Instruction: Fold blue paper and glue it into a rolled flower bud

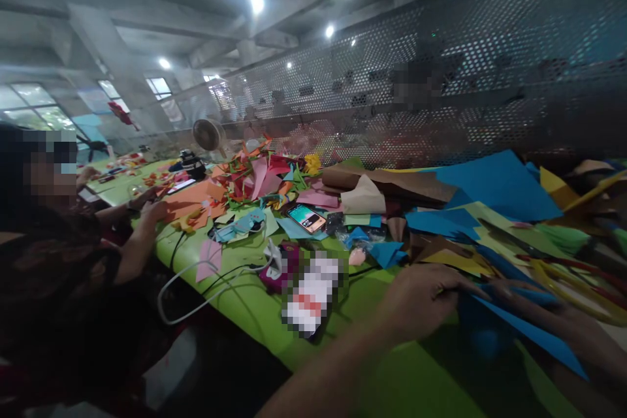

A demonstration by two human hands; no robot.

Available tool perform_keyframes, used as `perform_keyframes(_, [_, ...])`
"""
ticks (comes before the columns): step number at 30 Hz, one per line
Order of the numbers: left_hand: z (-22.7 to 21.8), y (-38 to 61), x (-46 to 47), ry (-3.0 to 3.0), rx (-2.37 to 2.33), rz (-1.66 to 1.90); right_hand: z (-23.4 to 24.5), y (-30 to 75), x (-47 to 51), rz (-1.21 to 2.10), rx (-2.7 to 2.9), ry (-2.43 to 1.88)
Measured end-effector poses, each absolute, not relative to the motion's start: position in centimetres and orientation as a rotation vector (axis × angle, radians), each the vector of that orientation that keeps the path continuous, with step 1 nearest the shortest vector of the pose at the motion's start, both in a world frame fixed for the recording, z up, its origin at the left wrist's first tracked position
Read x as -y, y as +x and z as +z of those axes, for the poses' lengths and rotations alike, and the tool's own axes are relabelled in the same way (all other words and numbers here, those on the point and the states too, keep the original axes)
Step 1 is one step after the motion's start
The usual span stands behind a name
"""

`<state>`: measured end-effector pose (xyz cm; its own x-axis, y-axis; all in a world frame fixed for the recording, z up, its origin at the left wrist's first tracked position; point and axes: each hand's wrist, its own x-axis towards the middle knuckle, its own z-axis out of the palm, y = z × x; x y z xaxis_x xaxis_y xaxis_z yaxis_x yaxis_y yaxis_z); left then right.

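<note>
My left hand [424,299] comes in from the bottom middle and pinches the left edge of a blue paper [531,334] held low over the green table [245,304]. My right hand [548,313], smeared by motion, grips the same sheet from the right with its fingers over the top. The two hands almost meet at the paper's upper edge. More blue, yellow and brown paper sheets lie just behind them.
A co-worker sits at the left, hands [153,209] on orange paper. A lit phone [306,217], a white cable [196,287] with a charger [274,261], a large blue sheet [494,186] and brown paper [392,183] crowd the table. Behind it stand a small fan [208,134] and a perforated metal screen [465,78].
</note>
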<state>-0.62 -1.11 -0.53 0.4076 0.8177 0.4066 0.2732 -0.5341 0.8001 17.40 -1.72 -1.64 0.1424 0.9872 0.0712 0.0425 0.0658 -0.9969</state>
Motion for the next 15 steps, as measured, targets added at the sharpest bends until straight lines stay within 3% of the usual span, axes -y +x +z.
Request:
perform_keyframes(10, [-0.2,-0.7,1.4,1.941,-0.916,1.153,0.3,17.9,1.1,1.174,1.069,-1.272])
perform_keyframes(15, [-0.3,-0.8,1.3,1.921,-0.897,1.17,-0.4,18.7,0.0,1.038,1.078,-1.249])
